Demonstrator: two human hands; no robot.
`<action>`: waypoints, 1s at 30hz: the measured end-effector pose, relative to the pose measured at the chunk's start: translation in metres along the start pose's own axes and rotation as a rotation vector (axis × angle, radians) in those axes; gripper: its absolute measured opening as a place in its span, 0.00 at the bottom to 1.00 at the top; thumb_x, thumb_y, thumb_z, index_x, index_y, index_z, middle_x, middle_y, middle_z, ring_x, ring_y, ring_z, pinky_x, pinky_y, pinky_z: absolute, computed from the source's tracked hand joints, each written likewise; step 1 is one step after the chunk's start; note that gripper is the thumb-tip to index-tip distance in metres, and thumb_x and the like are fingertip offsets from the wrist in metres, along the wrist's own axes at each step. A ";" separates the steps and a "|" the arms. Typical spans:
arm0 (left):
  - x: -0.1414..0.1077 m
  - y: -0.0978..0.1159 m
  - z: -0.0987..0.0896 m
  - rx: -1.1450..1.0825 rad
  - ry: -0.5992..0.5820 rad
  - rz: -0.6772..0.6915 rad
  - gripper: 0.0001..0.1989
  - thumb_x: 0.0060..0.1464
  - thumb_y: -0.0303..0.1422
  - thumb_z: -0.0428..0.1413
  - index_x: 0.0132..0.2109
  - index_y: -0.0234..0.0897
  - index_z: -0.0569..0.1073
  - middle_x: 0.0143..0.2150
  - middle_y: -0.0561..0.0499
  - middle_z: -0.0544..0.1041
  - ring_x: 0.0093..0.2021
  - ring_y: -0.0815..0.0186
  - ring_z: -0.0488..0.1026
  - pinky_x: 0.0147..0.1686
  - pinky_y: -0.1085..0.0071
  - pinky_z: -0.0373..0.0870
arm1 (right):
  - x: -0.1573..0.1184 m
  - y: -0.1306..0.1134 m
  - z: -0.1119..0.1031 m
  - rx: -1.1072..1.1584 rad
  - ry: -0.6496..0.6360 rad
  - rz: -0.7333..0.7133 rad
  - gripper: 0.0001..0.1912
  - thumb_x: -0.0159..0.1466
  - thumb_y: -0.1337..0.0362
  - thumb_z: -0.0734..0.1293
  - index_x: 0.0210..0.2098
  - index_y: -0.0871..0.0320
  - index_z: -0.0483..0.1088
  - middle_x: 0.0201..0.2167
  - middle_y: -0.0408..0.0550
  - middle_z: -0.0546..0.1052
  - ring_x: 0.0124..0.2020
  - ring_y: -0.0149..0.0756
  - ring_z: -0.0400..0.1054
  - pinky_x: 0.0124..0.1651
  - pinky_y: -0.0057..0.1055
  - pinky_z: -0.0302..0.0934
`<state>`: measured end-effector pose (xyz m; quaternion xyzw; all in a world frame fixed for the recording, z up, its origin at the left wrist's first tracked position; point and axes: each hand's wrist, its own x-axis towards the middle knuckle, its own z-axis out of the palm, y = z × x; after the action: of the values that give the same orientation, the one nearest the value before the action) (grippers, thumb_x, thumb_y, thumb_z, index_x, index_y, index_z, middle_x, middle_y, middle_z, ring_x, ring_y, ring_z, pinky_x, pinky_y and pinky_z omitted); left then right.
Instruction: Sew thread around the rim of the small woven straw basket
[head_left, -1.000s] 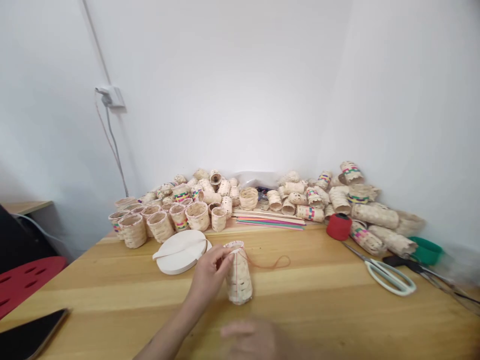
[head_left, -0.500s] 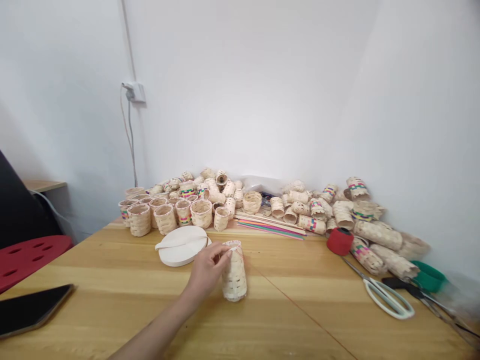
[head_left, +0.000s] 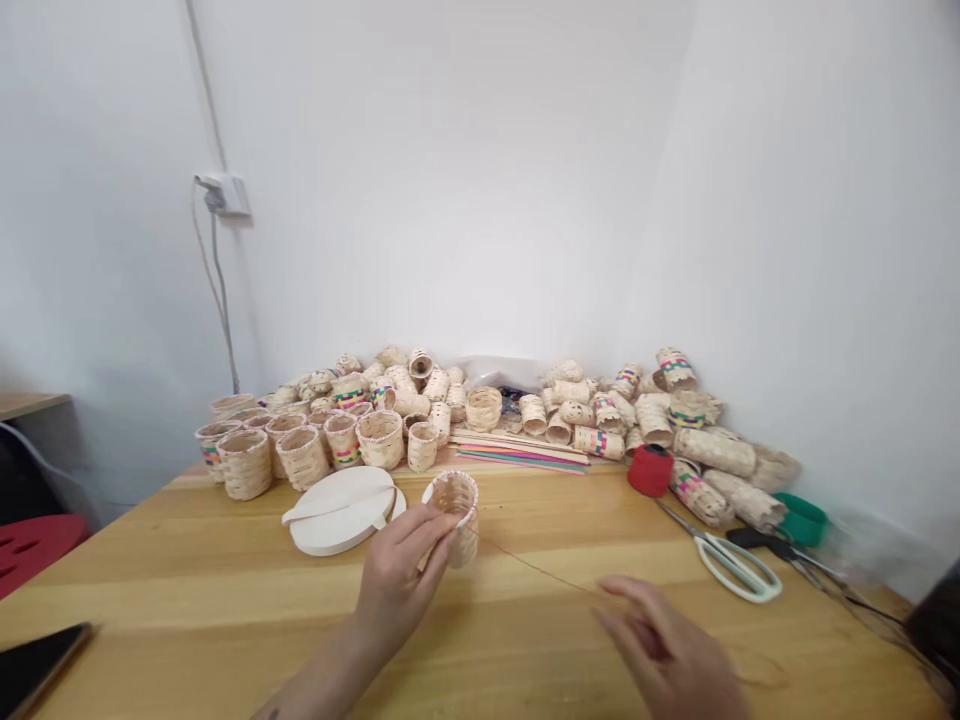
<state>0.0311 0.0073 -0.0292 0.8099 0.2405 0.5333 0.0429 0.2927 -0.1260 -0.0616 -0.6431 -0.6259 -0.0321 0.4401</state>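
Note:
My left hand [head_left: 409, 560] pinches the rim of a small woven basket [head_left: 466, 535], which is tilted so its opening partly shows. Reddish stitching runs around that rim. From the basket a thin red thread [head_left: 540, 570] stretches right to my right hand [head_left: 664, 645], whose thumb and fingers close near it, slightly blurred by motion. More thread trails on the table past the right hand. Just left of the basket lies a roll of flat white strip [head_left: 341, 512] with a loose end across its top.
Several woven baskets [head_left: 247, 465] stand at the back left. Coloured strips [head_left: 521, 458] lie mid-back. On the right are a red thread spool [head_left: 650, 470], white-handled scissors [head_left: 739, 568], black-handled scissors [head_left: 761, 543] and a green roll [head_left: 802, 520]. A phone [head_left: 41, 665] lies front left.
My right hand has come into view at the lower right with the thread. The basket has tilted, bringing its opening toward me. The camera view has turned slightly right.

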 end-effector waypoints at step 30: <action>0.000 -0.006 0.006 -0.032 0.003 -0.048 0.10 0.59 0.26 0.51 0.45 0.35 0.75 0.34 0.49 0.74 0.33 0.68 0.73 0.32 0.75 0.69 | 0.062 -0.060 0.110 0.483 -0.270 0.054 0.09 0.60 0.59 0.64 0.32 0.58 0.72 0.22 0.40 0.68 0.23 0.30 0.58 0.27 0.25 0.50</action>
<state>0.0346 0.0142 -0.0338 0.8023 0.2516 0.5369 0.0683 0.2002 -0.0219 -0.0606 -0.5346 -0.6508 0.2157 0.4941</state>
